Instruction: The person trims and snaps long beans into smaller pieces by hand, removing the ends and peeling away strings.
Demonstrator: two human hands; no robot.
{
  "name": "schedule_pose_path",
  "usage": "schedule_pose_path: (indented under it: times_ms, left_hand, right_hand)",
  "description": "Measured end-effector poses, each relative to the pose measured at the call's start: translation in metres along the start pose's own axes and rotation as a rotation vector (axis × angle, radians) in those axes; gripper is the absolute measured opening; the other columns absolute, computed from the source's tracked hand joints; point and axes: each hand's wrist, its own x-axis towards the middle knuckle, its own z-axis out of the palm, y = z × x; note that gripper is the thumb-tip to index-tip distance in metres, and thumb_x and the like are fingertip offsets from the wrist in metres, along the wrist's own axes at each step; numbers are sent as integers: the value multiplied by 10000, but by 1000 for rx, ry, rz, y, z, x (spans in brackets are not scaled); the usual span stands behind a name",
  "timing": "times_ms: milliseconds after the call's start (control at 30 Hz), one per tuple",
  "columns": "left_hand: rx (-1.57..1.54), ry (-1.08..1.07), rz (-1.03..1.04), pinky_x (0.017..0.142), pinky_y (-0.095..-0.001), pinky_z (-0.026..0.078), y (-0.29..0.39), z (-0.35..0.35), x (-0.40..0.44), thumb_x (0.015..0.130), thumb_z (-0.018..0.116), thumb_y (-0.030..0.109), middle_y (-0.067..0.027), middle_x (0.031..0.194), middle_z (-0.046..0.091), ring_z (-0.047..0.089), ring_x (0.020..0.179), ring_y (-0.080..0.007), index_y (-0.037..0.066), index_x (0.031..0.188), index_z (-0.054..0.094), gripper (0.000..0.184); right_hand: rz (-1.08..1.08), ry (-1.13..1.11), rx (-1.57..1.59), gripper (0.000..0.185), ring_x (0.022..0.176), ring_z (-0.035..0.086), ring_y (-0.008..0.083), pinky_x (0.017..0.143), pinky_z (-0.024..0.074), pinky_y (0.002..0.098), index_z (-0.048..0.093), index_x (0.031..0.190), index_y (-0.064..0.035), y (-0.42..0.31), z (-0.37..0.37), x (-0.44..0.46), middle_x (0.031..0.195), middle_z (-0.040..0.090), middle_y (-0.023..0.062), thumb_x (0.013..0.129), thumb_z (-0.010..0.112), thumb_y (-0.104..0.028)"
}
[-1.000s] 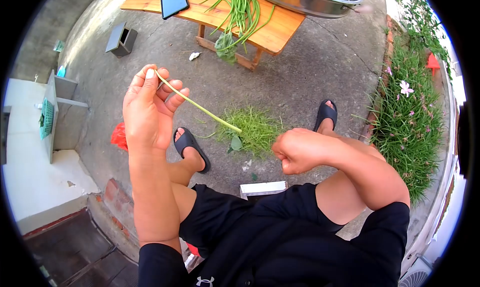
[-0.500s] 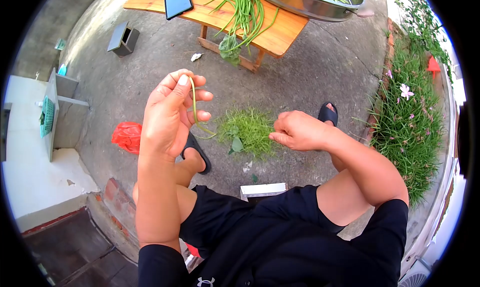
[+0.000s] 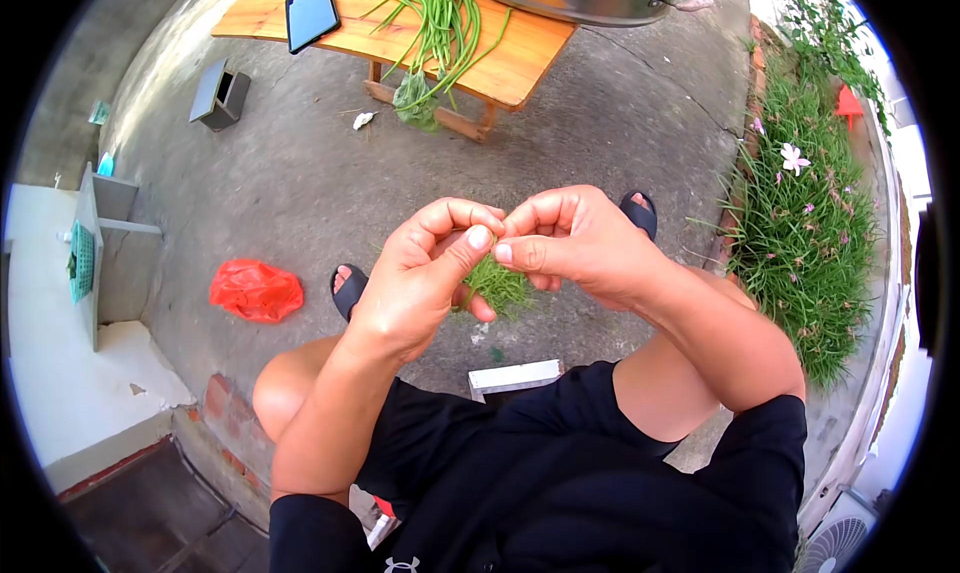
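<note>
My left hand (image 3: 420,278) and my right hand (image 3: 585,248) meet in front of me, thumb and fingertips of each pinched together. A thin green stem is between them, mostly hidden by the fingers. Beneath the hands, a heap of fine green peelings (image 3: 508,288) lies on the concrete, partly covered by them. A bunch of long green stems (image 3: 440,28), some with leaves, is draped over the edge of the wooden table (image 3: 525,58). Beside the bunch, a metal pan (image 3: 555,1) holds more stems.
A tablet or phone (image 3: 312,15) lies on the table's left part. On the ground are a red plastic bag (image 3: 256,291) and a grey box (image 3: 220,95). A bed of grassy plants (image 3: 805,233) runs along the right. A white-edged stool (image 3: 514,376) stands near my knees.
My left hand has come down and right with the stem, and my right hand has risen to meet it, its fingers now at the stem. The view has shifted slightly.
</note>
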Motion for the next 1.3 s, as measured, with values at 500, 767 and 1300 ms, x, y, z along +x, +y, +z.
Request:
schedule_pose_path:
  times_ms: [500,767,1300]
  left_hand:
    - [50,75,25,567,-249,562,-4,4,-2,965,685,112,-65,969,700,683,837,-126,15,1119,648,185]
    - [222,145,126,559,-223,537,-5,3,-5,924,730,68,-56,872,702,672,766,-102,7,1016,677,123]
    - [494,197,134,628,-202,511,5,11,-14,883,742,45,-15,866,703,630,788,-47,4,959,721,88]
  right_hand:
    - [-45,76,138,132,621,556,62,543,435,225,678,934,-25,4,1,-2,792,658,26,923,721,-150]
    - [-136,109,50,157,656,586,53,558,470,212,680,969,14,2,3,-4,827,679,21,904,719,-124]
    - [-251,102,-298,83,683,565,13,611,479,193,679,880,-5,-3,3,-8,761,634,-38,836,731,-52]
